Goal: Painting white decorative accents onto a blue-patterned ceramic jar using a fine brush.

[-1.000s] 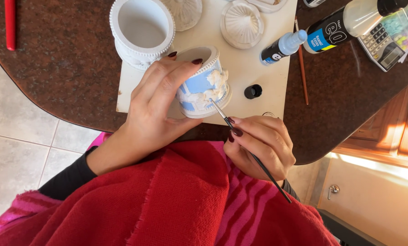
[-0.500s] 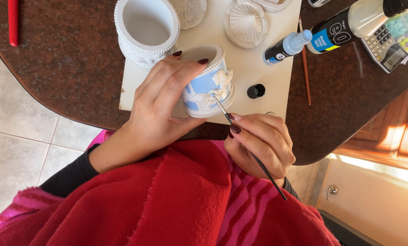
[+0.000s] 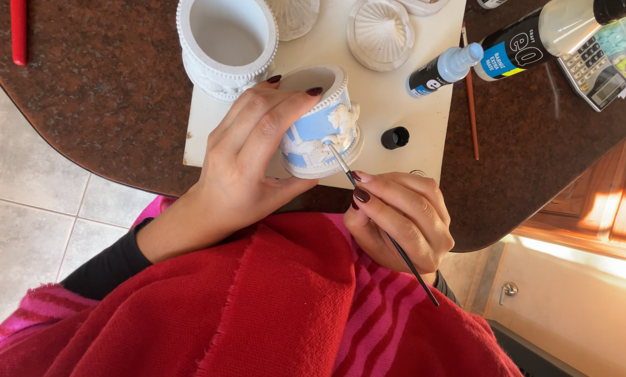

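Observation:
My left hand (image 3: 246, 157) grips a small round white pot (image 3: 323, 122) with raised relief, partly painted light blue, and holds it tilted over the near table edge. My right hand (image 3: 396, 220) pinches a thin paintbrush (image 3: 386, 230) like a pen. The brush tip touches the pot's blue side just below a white relief figure. The pot's far side is hidden behind my fingers.
A larger white pot (image 3: 225, 38) and two ribbed white lids (image 3: 383, 31) stand on a white sheet (image 3: 424, 105) on the dark stone table (image 3: 89, 91). A small black cap (image 3: 395, 137), paint bottles (image 3: 444, 70), a brown brush (image 3: 470, 105), a calculator (image 3: 592, 70) and a red stick (image 3: 18, 31) lie around. A red cloth (image 3: 271, 307) covers my lap.
The view has shifted slightly. Both hands keep their hold, and the brush tip stays on the pot's blue side with only small movement.

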